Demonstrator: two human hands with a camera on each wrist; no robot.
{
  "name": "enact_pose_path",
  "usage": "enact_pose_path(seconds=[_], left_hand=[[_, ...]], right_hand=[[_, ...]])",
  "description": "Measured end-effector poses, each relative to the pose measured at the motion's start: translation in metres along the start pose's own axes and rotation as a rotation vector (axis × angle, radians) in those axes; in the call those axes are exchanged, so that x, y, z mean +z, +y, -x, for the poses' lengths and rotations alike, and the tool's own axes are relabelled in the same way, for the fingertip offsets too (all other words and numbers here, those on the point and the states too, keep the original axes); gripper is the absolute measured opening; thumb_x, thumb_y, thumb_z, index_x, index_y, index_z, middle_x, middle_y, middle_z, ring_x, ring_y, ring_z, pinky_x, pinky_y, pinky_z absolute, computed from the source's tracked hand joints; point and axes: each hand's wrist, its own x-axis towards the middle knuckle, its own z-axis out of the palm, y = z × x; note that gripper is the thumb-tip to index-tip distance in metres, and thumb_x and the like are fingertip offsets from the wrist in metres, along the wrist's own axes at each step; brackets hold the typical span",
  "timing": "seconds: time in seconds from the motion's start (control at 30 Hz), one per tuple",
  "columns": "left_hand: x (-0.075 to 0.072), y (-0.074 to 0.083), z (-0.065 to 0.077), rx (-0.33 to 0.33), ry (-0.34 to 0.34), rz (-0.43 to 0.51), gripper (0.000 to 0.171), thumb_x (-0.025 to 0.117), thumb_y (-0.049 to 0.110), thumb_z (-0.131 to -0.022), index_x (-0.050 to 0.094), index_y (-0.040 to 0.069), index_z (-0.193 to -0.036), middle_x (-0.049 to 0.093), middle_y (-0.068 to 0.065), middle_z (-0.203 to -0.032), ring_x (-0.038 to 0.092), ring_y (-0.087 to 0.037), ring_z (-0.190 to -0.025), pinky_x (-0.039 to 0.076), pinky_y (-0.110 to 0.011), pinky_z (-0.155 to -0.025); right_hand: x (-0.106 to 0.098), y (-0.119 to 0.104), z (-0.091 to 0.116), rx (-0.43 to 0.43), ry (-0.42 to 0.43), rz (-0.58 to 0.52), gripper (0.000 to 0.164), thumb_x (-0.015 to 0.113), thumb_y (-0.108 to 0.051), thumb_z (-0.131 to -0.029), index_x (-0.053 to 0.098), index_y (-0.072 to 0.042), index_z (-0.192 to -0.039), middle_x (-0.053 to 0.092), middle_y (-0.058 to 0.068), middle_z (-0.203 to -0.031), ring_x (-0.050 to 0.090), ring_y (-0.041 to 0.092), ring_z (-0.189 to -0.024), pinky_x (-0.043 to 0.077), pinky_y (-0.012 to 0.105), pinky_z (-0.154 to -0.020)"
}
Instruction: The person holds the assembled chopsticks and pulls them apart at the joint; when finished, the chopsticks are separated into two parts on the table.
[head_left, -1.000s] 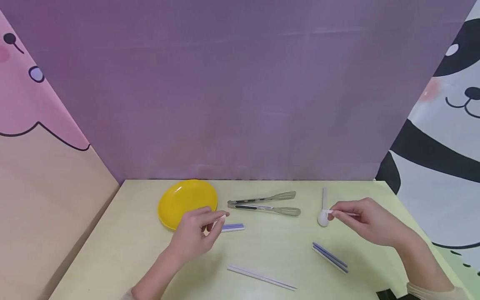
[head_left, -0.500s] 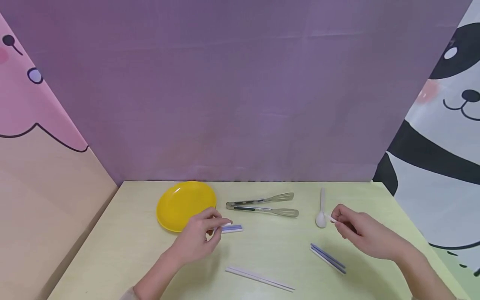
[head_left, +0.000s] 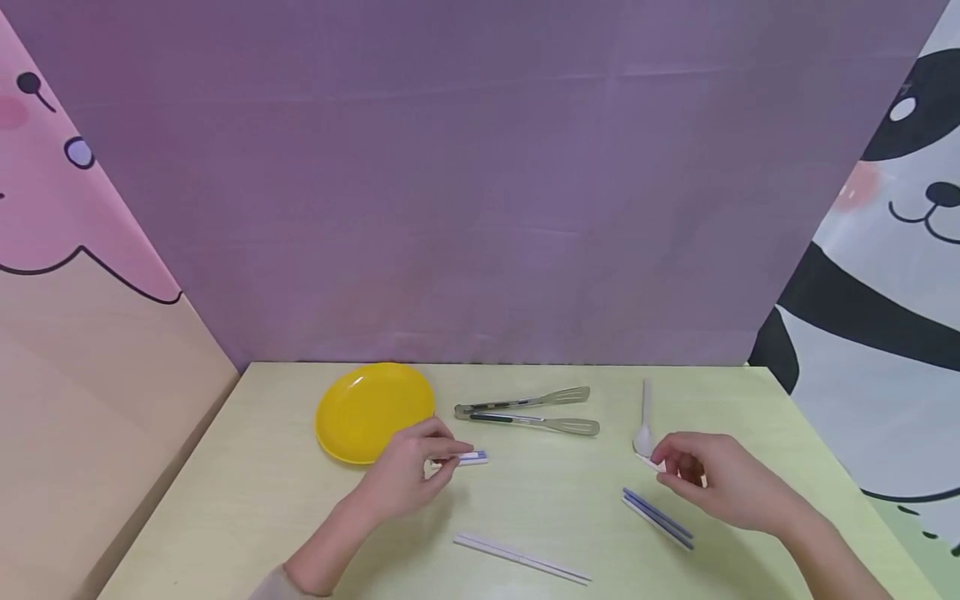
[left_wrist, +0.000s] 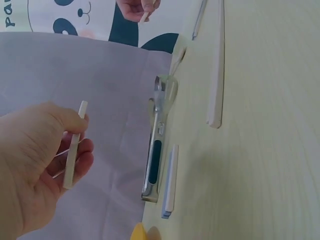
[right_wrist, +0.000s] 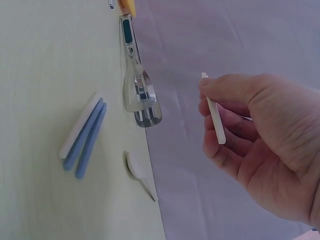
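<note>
Between thumb and fingers my left hand (head_left: 408, 473) pinches a short white stick (left_wrist: 72, 162), held above the table. Close by the fingertips in the head view lies a small bundle of blue and white sticks (head_left: 474, 460), partly hidden by the hand. My right hand (head_left: 731, 485) pinches another short white stick (right_wrist: 217, 125) just in front of the white spoon (head_left: 643, 437). A second bundle, two blue sticks and a white one (head_left: 657, 520), lies on the table to the left of that hand. Thin pale sticks (head_left: 521, 558) form a long line nearest the person.
A yellow plate (head_left: 360, 408) stands at the back left, beyond the left hand. Metal tongs (head_left: 525, 417) lie spread at the back middle. A purple cloth wall (head_left: 480, 208) rises behind the table (head_left: 262, 500), with printed panels at both sides.
My right hand has come toward the person, away from over the spoon, with its stick. My left hand has shifted slightly right and lower over the left bundle, still pinching its stick.
</note>
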Motion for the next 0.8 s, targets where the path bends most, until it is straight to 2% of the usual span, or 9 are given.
enact_pose_path(seconds=[0.13, 0.33, 0.53, 0.67, 0.8], left_hand=[[0.004, -0.003, -0.002, -0.009, -0.025, -0.008, 0.02, 0.078, 0.003, -0.094, 0.084, 0.01, -0.112, 0.071, 0.002, -0.094, 0.059, -0.007, -0.076, 0.049, -0.015, -0.066], [0.014, -0.014, -0.004, -0.1, -0.08, -0.021, 0.018, 0.078, 0.006, -0.095, 0.084, 0.011, -0.111, 0.07, 0.003, -0.093, 0.065, -0.022, -0.079, 0.049, -0.018, -0.068], [0.029, -0.029, -0.002, -0.151, -0.097, -0.058, 0.017, 0.081, 0.006, -0.093, 0.085, 0.012, -0.108, 0.07, 0.003, -0.091, 0.062, -0.014, -0.079, 0.051, -0.019, -0.07], [0.039, -0.035, 0.0, -0.169, -0.11, -0.039, 0.016, 0.081, 0.003, -0.091, 0.086, 0.011, -0.105, 0.072, 0.001, -0.087, 0.057, -0.009, -0.076, 0.048, -0.019, -0.068], [0.043, -0.037, 0.002, -0.195, -0.142, -0.022, 0.015, 0.081, 0.005, -0.091, 0.086, 0.01, -0.105, 0.072, 0.002, -0.085, 0.058, -0.006, -0.076, 0.05, -0.018, -0.068]], right_hand=[[0.005, -0.001, 0.0, 0.033, -0.012, -0.026, 0.024, 0.082, -0.007, -0.091, 0.066, -0.024, -0.096, 0.055, -0.023, -0.075, 0.049, -0.007, -0.065, 0.046, 0.018, -0.057], [0.013, -0.002, 0.001, 0.06, -0.048, -0.032, 0.025, 0.081, -0.008, -0.091, 0.064, -0.026, -0.096, 0.053, -0.022, -0.074, 0.049, -0.007, -0.065, 0.046, 0.018, -0.058], [0.023, 0.001, 0.006, 0.076, -0.062, -0.032, 0.024, 0.08, -0.007, -0.091, 0.063, -0.024, -0.095, 0.052, -0.022, -0.073, 0.047, -0.007, -0.065, 0.045, 0.018, -0.059], [0.036, 0.005, 0.012, 0.07, -0.076, -0.037, 0.023, 0.08, -0.008, -0.091, 0.062, -0.023, -0.094, 0.052, -0.023, -0.073, 0.045, -0.009, -0.062, 0.044, 0.018, -0.057], [0.047, 0.006, 0.014, 0.092, -0.11, -0.046, 0.025, 0.081, -0.011, -0.092, 0.061, -0.026, -0.09, 0.053, -0.022, -0.072, 0.046, -0.008, -0.063, 0.044, 0.018, -0.056]])
